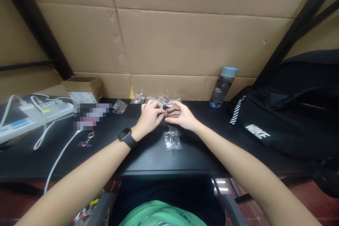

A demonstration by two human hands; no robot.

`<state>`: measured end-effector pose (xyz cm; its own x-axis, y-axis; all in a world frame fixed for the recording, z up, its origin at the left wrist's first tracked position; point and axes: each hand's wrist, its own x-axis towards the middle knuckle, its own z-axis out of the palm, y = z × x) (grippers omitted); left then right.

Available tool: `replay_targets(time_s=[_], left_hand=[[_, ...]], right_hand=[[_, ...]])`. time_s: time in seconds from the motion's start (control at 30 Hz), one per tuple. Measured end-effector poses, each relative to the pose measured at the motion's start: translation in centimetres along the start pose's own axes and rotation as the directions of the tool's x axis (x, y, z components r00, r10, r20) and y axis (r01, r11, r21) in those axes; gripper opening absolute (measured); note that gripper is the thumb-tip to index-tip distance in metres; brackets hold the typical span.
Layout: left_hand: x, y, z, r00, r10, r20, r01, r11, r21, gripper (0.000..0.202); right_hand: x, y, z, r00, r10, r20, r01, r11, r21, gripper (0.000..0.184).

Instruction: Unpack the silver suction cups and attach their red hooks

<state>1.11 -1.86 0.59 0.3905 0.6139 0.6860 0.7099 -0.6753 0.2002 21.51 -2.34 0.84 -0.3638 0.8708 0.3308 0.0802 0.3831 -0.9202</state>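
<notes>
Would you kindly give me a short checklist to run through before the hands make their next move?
1. Both hands in view: ok; left hand and right hand are close together above the black table.
2. Item at the fingertips identified: cannot tell; too small and partly hidden.
3. Clear packet within reach: ok; it lies just on the near side of the hands.
4. Bottle standing with its blue lid on: ok.
5. White cable free of the left forearm: cannot tell; it disappears behind it.
</notes>
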Motion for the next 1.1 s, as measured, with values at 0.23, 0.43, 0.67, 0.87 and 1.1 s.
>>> replay_targets(time_s=[0.23, 0.43, 0.67, 0.87, 1.1], left_hand=[[-0.01, 0.18, -0.18, 0.999, -0.013, -0.030, 0.013, 1.000, 0.011, 0.010], [-0.11, 0.45, -0.48, 0.998, 0.058, -0.029, -0.056, 0.997, 0.048, 0.013], [-0.18, 0.78, -0.45, 1.000, 0.011, -0.005, -0.011, 1.000, 0.019, 0.012], [-0.08, 0.71, -0.39, 0.999, -0.034, 0.016, 0.034, 0.999, -0.013, 0.015], [0.02, 0.34, 0.08, 0.987, -0.119, 0.110, 0.133, 0.982, -0.132, 0.018]], right_hand=[[-0.02, -0.40, 0.13, 0.998, 0.041, -0.051, -0.037, 0.996, 0.084, 0.060], [0.01, -0.52, 0.22, 0.995, 0.099, -0.033, -0.093, 0.983, 0.159, 0.055], [0.08, -0.29, -0.39, 0.997, 0.054, -0.055, -0.048, 0.994, 0.097, 0.066], [0.14, -0.42, -0.22, 0.999, -0.010, -0.047, 0.014, 0.997, 0.080, 0.069], [0.15, -0.31, -0.10, 0.997, -0.073, -0.016, 0.073, 0.997, 0.018, 0.068]])
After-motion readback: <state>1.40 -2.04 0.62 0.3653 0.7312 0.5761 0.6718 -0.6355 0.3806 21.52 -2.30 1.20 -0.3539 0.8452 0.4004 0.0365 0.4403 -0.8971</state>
